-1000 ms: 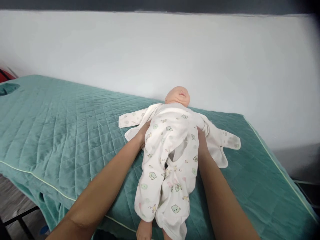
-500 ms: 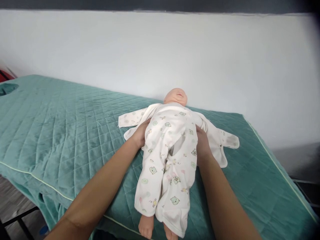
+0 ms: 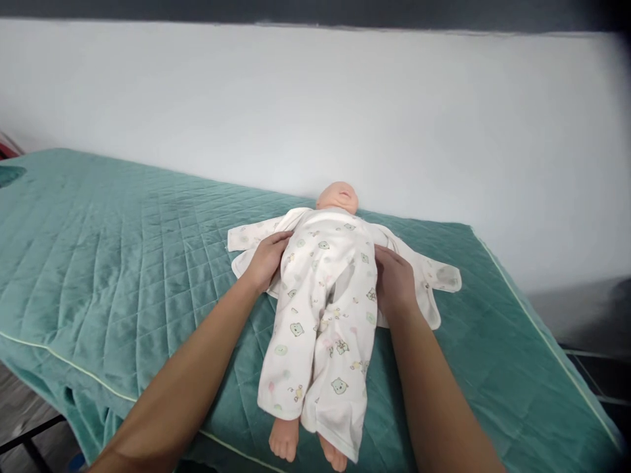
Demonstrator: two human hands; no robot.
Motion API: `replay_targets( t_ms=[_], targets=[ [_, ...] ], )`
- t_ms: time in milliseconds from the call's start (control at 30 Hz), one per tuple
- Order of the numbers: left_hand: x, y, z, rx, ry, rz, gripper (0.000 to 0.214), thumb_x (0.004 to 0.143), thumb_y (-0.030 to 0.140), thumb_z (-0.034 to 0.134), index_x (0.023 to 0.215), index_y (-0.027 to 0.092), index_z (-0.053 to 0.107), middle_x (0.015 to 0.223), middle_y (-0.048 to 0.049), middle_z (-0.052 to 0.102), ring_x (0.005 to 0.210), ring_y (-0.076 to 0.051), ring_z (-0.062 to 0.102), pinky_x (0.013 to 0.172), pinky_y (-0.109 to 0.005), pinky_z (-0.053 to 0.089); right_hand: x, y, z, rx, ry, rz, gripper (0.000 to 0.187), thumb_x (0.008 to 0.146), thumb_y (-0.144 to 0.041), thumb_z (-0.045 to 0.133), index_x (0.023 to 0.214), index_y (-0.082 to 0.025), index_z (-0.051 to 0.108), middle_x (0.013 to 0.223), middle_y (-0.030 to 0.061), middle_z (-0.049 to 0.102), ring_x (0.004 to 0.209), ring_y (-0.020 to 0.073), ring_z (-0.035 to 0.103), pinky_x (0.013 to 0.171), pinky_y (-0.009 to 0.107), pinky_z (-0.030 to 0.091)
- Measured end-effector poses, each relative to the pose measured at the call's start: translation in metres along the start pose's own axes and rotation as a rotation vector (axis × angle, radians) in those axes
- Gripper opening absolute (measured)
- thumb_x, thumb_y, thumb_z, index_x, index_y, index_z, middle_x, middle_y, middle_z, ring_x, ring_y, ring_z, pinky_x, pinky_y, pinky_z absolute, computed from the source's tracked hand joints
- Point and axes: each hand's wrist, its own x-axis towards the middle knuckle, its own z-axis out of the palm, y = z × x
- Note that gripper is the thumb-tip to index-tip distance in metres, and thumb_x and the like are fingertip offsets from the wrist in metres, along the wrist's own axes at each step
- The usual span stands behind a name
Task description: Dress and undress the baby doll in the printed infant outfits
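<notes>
A baby doll [image 3: 336, 197] lies face up on a teal quilted bed cover [image 3: 123, 249], dressed in a white romper [image 3: 320, 309] printed with small animals. Its bare feet stick out at the near edge of the bed. My left hand [image 3: 266, 259] lies against the doll's left flank, fingers curved over the cloth. Pressed to the other flank is my right hand [image 3: 394, 282], fingers together on the romper. The romper's empty sleeves spread out flat to either side.
A plain white wall [image 3: 315, 112] runs behind the bed. The bed's right edge [image 3: 532, 322] drops off to a dark floor. Below the near left edge, a dark metal frame bar [image 3: 29, 440] and wooden floor show.
The doll has slid away from me along the bed, so both feet now show. Both hands have come out from under its sides and now rest on top of the flanks.
</notes>
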Motion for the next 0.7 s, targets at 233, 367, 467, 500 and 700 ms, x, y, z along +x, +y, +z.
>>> replay_targets(
  t_ms=[233,367,467,500,700],
  targets=[
    [0.008,-0.004,-0.002,0.383,0.083,0.253,0.027,0.087,0.035,0.060,0.108,0.021,0.071,0.116,-0.0072,0.073,0.111,-0.025,0.063,0.102,-0.038,0.047,0.002,-0.012,-0.001,-0.272,0.215,-0.206,0.020,0.083,-0.034,0.061,0.092,-0.023,0.075,0.092,0.0037,0.076,0.088,0.0225,0.069,0.086,0.038,0.053],
    [0.019,0.000,0.000,0.524,0.030,0.347,0.028,0.093,0.037,0.051,0.108,0.022,0.069,0.117,-0.0067,0.072,0.111,-0.024,0.062,0.103,-0.038,0.044,0.007,-0.014,0.004,-0.268,0.164,-0.280,0.018,0.084,-0.032,0.061,0.093,-0.023,0.074,0.097,0.0043,0.076,0.091,0.0213,0.068,0.089,0.037,0.052],
    [0.024,0.000,0.000,0.530,-0.017,0.354,0.027,0.092,0.036,0.054,0.110,0.022,0.069,0.110,-0.0062,0.074,0.103,-0.025,0.065,0.097,-0.037,0.046,0.009,-0.013,0.008,-0.227,0.087,-0.242,0.018,0.083,-0.034,0.064,0.092,-0.022,0.074,0.099,0.0043,0.075,0.090,0.0207,0.066,0.088,0.036,0.051],
    [0.025,0.000,0.000,0.530,-0.034,0.359,0.026,0.090,0.036,0.056,0.109,0.022,0.070,0.107,-0.0059,0.075,0.101,-0.025,0.065,0.096,-0.037,0.046,0.009,-0.012,0.009,-0.220,0.073,-0.229,0.018,0.083,-0.035,0.064,0.092,-0.022,0.073,0.099,0.0043,0.075,0.090,0.0206,0.066,0.088,0.035,0.051],
    [0.030,0.004,0.002,0.598,0.046,0.394,0.018,0.086,0.029,0.062,0.095,0.025,0.076,0.092,-0.0058,0.076,0.092,-0.029,0.066,0.095,-0.037,0.044,0.008,-0.009,0.007,-0.223,0.034,-0.202,0.023,0.084,-0.039,0.064,0.097,-0.023,0.073,0.103,0.0044,0.075,0.093,0.0210,0.065,0.088,0.035,0.050]
  ],
)
